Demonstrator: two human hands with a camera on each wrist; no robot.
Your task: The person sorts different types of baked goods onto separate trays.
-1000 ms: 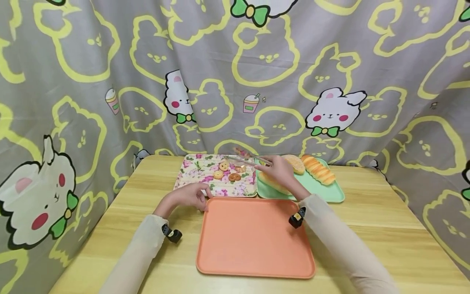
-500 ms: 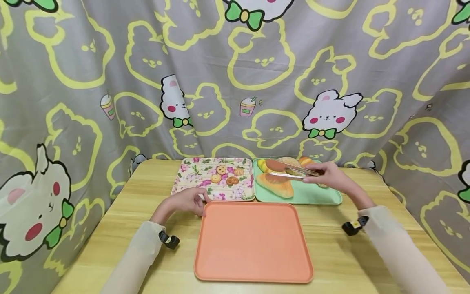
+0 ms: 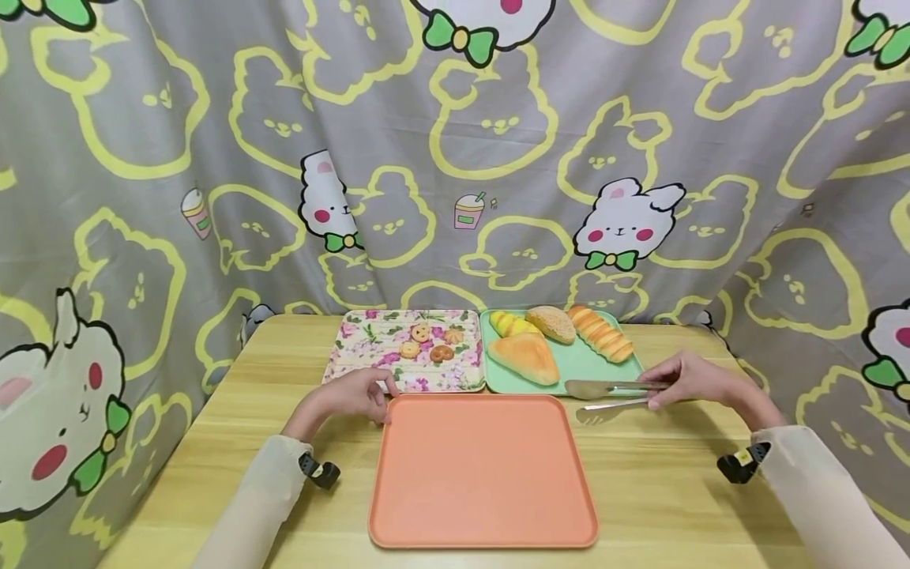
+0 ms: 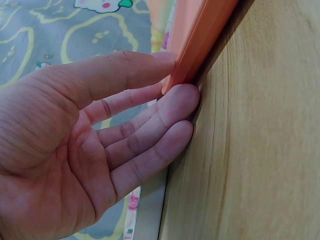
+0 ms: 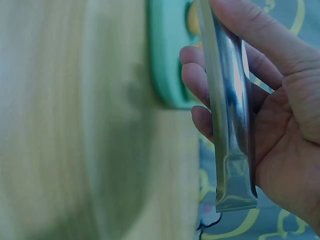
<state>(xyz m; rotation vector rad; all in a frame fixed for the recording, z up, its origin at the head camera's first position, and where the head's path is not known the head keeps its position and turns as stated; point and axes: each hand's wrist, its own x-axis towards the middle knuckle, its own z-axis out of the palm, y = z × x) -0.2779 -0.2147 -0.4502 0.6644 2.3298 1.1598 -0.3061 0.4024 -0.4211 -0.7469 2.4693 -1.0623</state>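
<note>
My left hand (image 3: 355, 393) is at the far left corner of an orange tray (image 3: 483, 474); in the left wrist view its thumb and fingers (image 4: 172, 107) pinch the tray's rim. My right hand (image 3: 700, 381) grips metal food tongs (image 3: 604, 387) over the table, right of the orange tray. The tongs' two arms are spread, tips pointing left, nothing between them. In the right wrist view the tongs' hinge end (image 5: 235, 185) points down from the palm. Just beyond the tips lies a green tray (image 3: 590, 378) holding several breads, including a triangular bun (image 3: 526, 359) and a striped loaf (image 3: 600, 333).
A flowered tray (image 3: 362, 356) with several small cookies (image 3: 442, 353) stands left of the green tray. Also on the green tray are a yellow bread (image 3: 512, 324) and a seeded bun (image 3: 550, 324). A patterned curtain (image 3: 398, 118) hangs behind the wooden table (image 3: 661, 490).
My right hand has carried the tongs from over the flowered tray, across the green tray, to its near right edge. My left hand stays at the orange tray's corner.
</note>
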